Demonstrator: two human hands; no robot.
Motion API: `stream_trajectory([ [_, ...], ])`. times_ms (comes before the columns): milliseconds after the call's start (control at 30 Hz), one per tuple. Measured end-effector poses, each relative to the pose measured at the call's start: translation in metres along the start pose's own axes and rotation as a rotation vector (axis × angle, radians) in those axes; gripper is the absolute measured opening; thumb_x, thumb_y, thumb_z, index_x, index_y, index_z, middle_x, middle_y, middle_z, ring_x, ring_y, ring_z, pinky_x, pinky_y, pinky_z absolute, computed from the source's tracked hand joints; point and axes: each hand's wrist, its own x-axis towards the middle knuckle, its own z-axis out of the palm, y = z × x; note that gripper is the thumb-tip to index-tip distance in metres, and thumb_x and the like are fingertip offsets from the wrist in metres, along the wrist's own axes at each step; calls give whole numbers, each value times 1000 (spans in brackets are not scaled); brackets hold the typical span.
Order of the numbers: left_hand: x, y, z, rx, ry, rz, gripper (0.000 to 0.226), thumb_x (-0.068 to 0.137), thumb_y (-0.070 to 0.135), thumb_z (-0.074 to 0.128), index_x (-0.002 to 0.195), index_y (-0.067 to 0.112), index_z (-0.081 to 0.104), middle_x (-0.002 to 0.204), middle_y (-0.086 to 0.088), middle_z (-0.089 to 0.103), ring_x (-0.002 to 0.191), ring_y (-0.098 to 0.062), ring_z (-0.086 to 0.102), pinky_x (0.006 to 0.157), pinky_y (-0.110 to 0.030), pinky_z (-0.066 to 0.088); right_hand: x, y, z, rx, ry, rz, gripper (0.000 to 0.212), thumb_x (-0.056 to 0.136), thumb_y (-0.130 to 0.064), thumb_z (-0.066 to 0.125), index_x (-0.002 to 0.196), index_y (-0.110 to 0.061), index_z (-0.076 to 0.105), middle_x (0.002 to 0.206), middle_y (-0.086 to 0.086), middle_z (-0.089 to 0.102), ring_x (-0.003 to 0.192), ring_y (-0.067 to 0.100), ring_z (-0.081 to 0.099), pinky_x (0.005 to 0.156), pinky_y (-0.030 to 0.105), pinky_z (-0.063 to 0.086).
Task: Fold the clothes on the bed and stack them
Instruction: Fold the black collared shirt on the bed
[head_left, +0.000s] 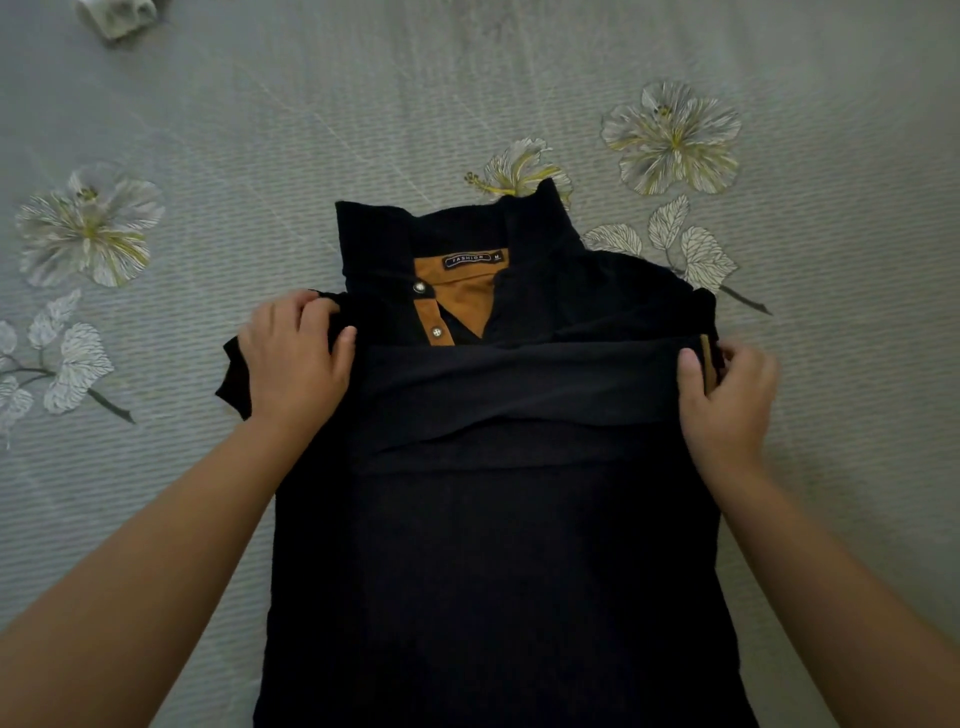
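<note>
Black polo shirt (509, 545) spread front-up on the bed (363, 130), collar at the far end, tan placket and neck label showing at the open neck, body running down toward the near edge of the view. Left hand (296, 358) at the shirt's left shoulder, fingers (306, 306) curled over a bunched edge of black cloth, thumb tucked against the fold — clamped on the fabric. Right hand (727, 400) at the opposite shoulder, thumb on top and fingers curled beneath, pinching the shirt's edge beside a narrow tan trim strip. Between the two hands a band of cloth drawn straight across the chest, a second crease just below it, buttons peeking out just above. Left sleeve (234, 379) sticking out past the left wrist, flat on the bed; right sleeve folded or hidden under the hand, cannot tell which. Collar points standing slightly up, the right one overlapping a printed flower. Bedsheet grey, ribbed, with pale flower and leaf prints to left and right of the shirt. Broad stretch of bare sheet beyond the collar and on either side. Small pale crumpled object (117, 15) at the far left corner, well apart from the shirt. Lower hem cut off by the near edge of the view.
</note>
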Motion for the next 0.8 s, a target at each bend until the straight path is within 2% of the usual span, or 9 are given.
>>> stream_trajectory([
  [67,-26,9,1,-65,96,217,41,86,34,50,95,-4,63,101,-23,61,99,-34,49,84,-44,32,-13,0,-6,-16,35,21,48,81,-34,55,109,5,51,107,23,50,101,33,46,85,24,31],
  [133,-57,12,7,-60,66,450,53,87,46,43,86,-1,67,89,-19,64,90,-27,46,79,-40,33,-24,5,-8,-67,3,44,39,82,-31,62,104,0,54,93,14,53,91,31,50,87,37,40],
  [233,-84,4,12,-8,12,464,40,82,34,49,79,0,70,76,-15,65,72,-31,57,66,-41,46,-30,11,-10,-63,-103,127,25,83,-20,63,100,-3,57,79,5,51,81,30,53,83,51,43],
  [300,-84,-4,11,-38,21,406,34,82,24,49,73,0,70,68,-14,64,60,-32,60,57,-40,48,-30,11,-14,-25,-70,46,17,83,-12,63,95,0,61,79,10,56,79,27,51,80,38,42],
  [400,-75,-10,5,-74,-11,445,36,86,23,47,69,0,70,68,-14,65,59,-31,61,56,-40,48,-20,4,-19,22,-68,-30,12,82,-3,62,91,3,65,82,16,61,74,15,49,66,16,30],
  [500,-61,-1,-8,-252,-97,210,21,87,10,52,77,-3,65,76,-17,64,71,-34,59,67,-40,44,2,-14,-22,270,-127,124,14,84,-1,59,98,-3,62,71,-1,54,58,-8,50,59,7,37],
  [567,-51,3,-16,-446,-43,-34,11,90,2,50,87,-3,59,81,-11,57,76,-24,51,71,-25,33,17,-30,-27,410,-138,136,15,84,2,57,88,-13,60,69,-7,49,52,-14,48,59,4,38],
  [700,-28,16,-36,-645,128,-235,7,94,6,43,90,11,47,72,12,43,64,-1,41,58,-13,29,43,-64,-45,609,-104,147,28,85,0,57,77,-26,52,68,-6,47,47,-11,47,52,7,39],
  [800,-12,23,-51,-705,225,-282,6,95,8,40,91,11,43,73,11,42,65,-1,40,58,-12,31,52,-86,-55,668,-119,98,28,85,1,56,76,-26,52,70,-6,47,56,-4,48,57,11,40],
])
